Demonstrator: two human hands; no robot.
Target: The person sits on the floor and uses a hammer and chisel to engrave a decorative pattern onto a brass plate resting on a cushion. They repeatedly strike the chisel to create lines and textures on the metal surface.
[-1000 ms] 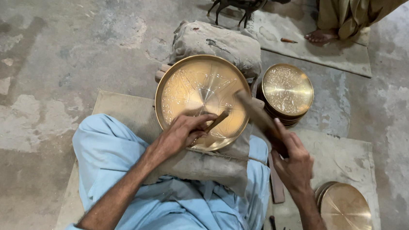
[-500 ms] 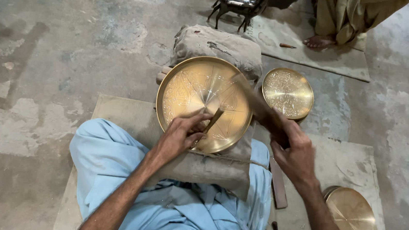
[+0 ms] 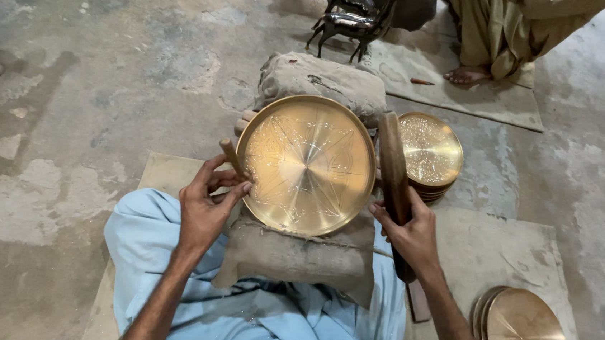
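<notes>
Left hand (image 3: 206, 205): closed on a thin chisel (image 3: 230, 155), fingertips touching the tray's left rim.
Brass tray (image 3: 306, 164): tilted on a burlap cushion (image 3: 296, 252) over the lap; faint engraved lines cross the face, much still plain.
Right hand (image 3: 409, 232): gripping a wooden mallet (image 3: 392, 173), beside the right rim.
Finished-looking trays (image 3: 430, 151): stacked at right, densely patterned.
Plain discs (image 3: 525, 335): lower right, apparently unworked.

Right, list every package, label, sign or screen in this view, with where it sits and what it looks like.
None in view: no packages, labels, signs or screens.
Nearest to wrapping: a plain grey-brown burlap sack, unprinted, on the lap beneath the brass tray.
</notes>
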